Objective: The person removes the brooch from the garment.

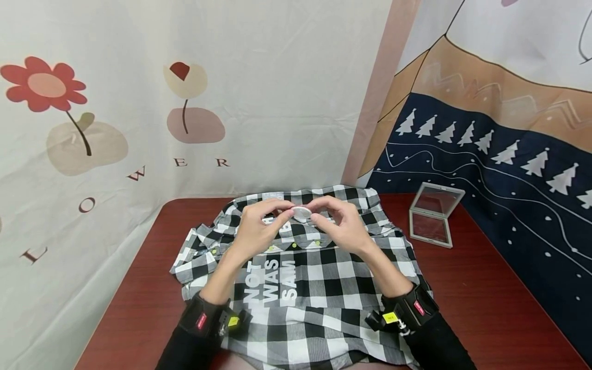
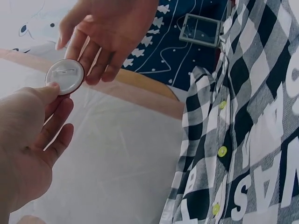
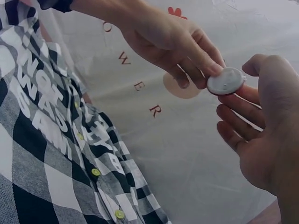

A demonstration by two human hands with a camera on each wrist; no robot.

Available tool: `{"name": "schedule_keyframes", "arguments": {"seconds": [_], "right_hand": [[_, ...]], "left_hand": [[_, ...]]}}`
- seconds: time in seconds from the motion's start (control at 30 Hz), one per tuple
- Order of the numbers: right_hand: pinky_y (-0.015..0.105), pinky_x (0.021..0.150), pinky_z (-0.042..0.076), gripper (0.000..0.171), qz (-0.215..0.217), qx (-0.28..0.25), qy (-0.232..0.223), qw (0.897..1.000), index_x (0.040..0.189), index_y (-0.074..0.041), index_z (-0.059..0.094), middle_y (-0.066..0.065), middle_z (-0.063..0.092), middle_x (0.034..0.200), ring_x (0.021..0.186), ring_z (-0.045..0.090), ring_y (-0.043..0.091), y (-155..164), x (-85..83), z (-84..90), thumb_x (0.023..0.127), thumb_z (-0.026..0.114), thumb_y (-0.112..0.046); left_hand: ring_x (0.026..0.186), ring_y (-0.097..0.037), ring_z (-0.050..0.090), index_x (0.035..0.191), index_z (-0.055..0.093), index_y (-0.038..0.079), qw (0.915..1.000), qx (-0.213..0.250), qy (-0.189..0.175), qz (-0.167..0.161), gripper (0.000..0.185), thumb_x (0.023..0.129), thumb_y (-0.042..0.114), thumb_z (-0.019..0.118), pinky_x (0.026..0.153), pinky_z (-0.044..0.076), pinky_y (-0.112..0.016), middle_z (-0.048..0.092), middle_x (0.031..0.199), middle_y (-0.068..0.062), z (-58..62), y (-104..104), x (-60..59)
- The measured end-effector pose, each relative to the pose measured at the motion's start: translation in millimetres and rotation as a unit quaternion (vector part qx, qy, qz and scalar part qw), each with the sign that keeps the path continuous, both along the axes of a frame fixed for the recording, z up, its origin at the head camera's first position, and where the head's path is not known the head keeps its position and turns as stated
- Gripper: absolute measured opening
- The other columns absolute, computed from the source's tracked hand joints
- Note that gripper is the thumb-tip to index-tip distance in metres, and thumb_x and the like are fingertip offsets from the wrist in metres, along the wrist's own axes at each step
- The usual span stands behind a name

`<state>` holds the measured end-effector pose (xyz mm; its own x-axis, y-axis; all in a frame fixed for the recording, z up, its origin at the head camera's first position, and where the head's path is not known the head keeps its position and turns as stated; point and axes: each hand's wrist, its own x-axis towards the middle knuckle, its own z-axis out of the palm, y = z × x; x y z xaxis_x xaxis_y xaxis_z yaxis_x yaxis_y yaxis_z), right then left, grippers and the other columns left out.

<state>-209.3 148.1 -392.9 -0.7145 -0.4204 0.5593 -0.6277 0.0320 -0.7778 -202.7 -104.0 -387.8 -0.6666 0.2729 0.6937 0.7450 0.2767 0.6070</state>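
A round pin-back badge point(image 1: 302, 214) is held up over a black-and-white checked shirt point(image 1: 333, 280). My left hand point(image 1: 259, 228) pinches its left edge, thumb on the pale back. A thin pin bar crosses that back in the left wrist view, where the badge point(image 2: 69, 85) has a reddish rim; its front is hidden. Around the opposite edge sits my right hand point(image 1: 344, 226). In the right wrist view this right hand point(image 3: 268, 121) has fingers under and beside the badge point(image 3: 225, 82), its thumb raised apart from it. The shirt lies spread, with yellow-green buttons and white lettering.
A hinged, clear-paned square case point(image 1: 430, 215) stands open at the right on the reddish-brown table point(image 1: 481, 308). Behind the table hang a pale flower-print curtain point(image 1: 287, 103) and a dark blue tree-print cloth point(image 1: 499, 190).
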Motion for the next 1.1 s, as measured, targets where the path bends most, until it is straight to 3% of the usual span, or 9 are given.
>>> {"name": "schedule_keyframes", "arguments": {"seconds": [0.17, 0.3, 0.53, 0.83, 1.1], "right_hand": [[0.023, 0.101, 0.061, 0.027, 0.035, 0.024, -0.049, 0.998, 0.136, 0.003, 0.073, 0.026, 0.075, 0.133, 0.115, 0.074, 0.011, 4.2, -1.3, 4.1, 0.112, 0.064, -0.004], [0.025, 0.107, 0.061, 0.031, 0.057, 0.041, -0.086, 0.994, 0.141, 0.000, 0.072, 0.027, 0.073, 0.140, 0.122, 0.074, 0.010, 4.8, -1.7, 5.9, 0.113, 0.062, -0.009], [0.032, 0.110, 0.063, 0.032, 0.082, 0.029, -0.115, 0.990, 0.142, 0.003, 0.071, 0.033, 0.070, 0.142, 0.124, 0.074, 0.011, 2.6, -2.0, 3.7, 0.113, 0.062, -0.008], [0.027, 0.107, 0.063, 0.030, 0.084, 0.023, -0.133, 0.987, 0.139, 0.004, 0.072, 0.005, 0.077, 0.135, 0.124, 0.076, 0.011, 0.7, -2.9, 1.2, 0.112, 0.065, -0.007], [0.025, 0.105, 0.063, 0.029, 0.084, 0.019, -0.130, 0.988, 0.137, 0.005, 0.073, 0.039, 0.068, 0.139, 0.121, 0.076, 0.010, 0.4, -3.2, 0.9, 0.112, 0.065, -0.007]], "left_hand": [[0.092, -0.021, 0.080, 0.115, 0.087, 0.007, 0.9982, -0.021, 0.056, -0.001, 0.017, 0.101, -0.001, 0.082, 0.082, 0.062, -0.023, 0.087, 0.108, -0.009, 0.5, -3.0, -3.1], [0.100, -0.026, 0.083, 0.113, 0.087, 0.005, 0.9942, -0.033, 0.102, -0.009, 0.020, 0.097, -0.006, 0.083, 0.090, 0.067, -0.026, 0.087, 0.110, -0.012, -0.3, -3.0, -5.3], [0.100, -0.030, 0.084, 0.111, 0.087, 0.002, 0.9862, -0.039, 0.160, -0.011, 0.024, 0.091, -0.011, 0.086, 0.096, 0.067, -0.027, 0.087, 0.109, -0.016, 0.0, -0.3, -5.3], [0.097, -0.030, 0.084, 0.110, 0.088, 0.002, 0.9812, -0.043, 0.188, -0.006, 0.031, 0.084, -0.016, 0.088, 0.089, 0.069, -0.030, 0.087, 0.107, -0.015, -1.8, 1.1, -6.0], [0.098, -0.029, 0.084, 0.112, 0.088, 0.002, 0.9821, -0.049, 0.182, -0.007, 0.029, 0.087, -0.014, 0.087, 0.090, 0.068, -0.029, 0.087, 0.109, -0.015, -1.9, 0.2, -5.0]]}}
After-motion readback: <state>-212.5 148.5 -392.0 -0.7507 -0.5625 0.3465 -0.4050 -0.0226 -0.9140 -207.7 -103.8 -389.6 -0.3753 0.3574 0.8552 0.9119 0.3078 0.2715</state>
